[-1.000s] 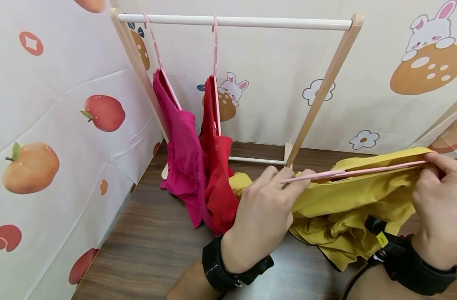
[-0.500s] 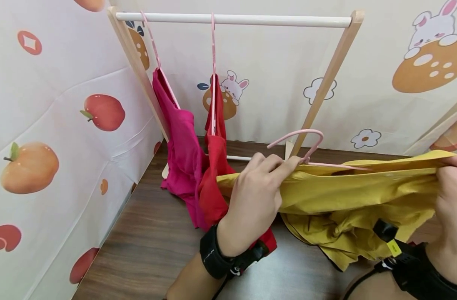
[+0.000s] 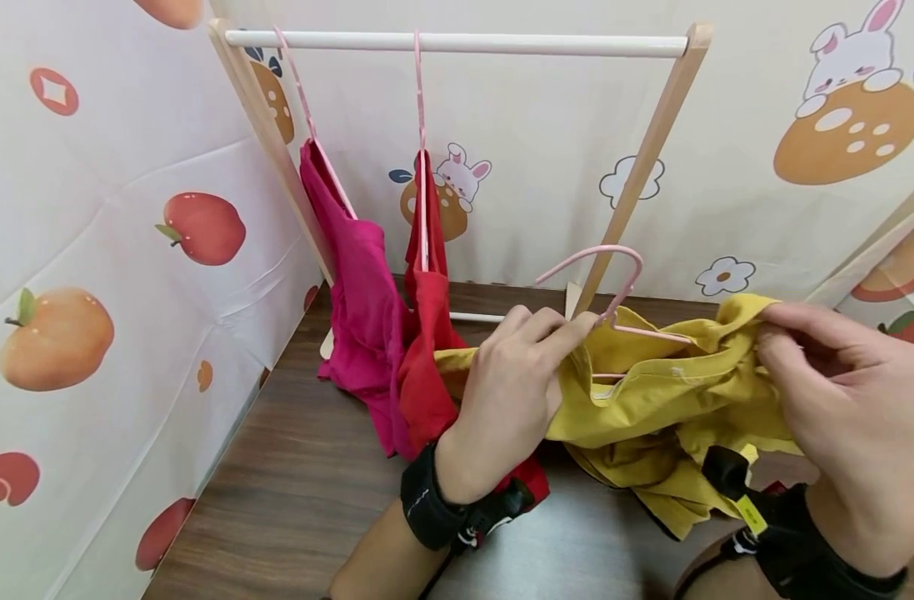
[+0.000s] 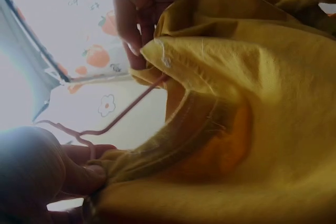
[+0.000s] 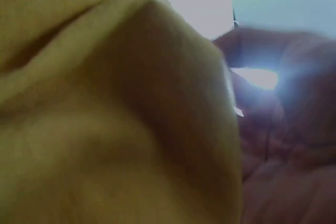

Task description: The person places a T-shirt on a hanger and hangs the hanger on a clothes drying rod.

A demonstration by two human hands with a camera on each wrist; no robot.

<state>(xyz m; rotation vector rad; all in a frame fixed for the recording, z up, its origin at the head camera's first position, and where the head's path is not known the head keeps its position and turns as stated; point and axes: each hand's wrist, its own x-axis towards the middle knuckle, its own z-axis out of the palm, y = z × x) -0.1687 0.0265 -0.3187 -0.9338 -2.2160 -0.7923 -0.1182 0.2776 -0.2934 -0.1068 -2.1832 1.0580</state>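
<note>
A yellow garment (image 3: 681, 392) is bunched between the two hands over the floor. A pink clothes hanger (image 3: 606, 248) pokes its hook up from the garment's opening, one arm running inside the fabric. My left hand (image 3: 505, 387) pinches the neckline together with the hanger, close to the base of the hook. At the other end, the thumb and fingers of my right hand (image 3: 854, 392) pinch the gathered yellow cloth. The left wrist view shows the opening sagging wide between the hands, with the hanger arm (image 4: 131, 104) crossing to the far side. Cloth hides the right fingertips in the right wrist view.
Behind the hands stands a small garment rack with a white rail (image 3: 501, 43) and wooden legs (image 3: 636, 179). A magenta garment (image 3: 362, 308) and a red garment (image 3: 430, 333) hang on its left part. A printed wall (image 3: 127, 333) borders the left side.
The hanger's hook has turned from lying flat to pointing up. My right hand first moved right, stretching the yellow garment, then came back left, bunching the cloth. The left hand stays nearly in place.
</note>
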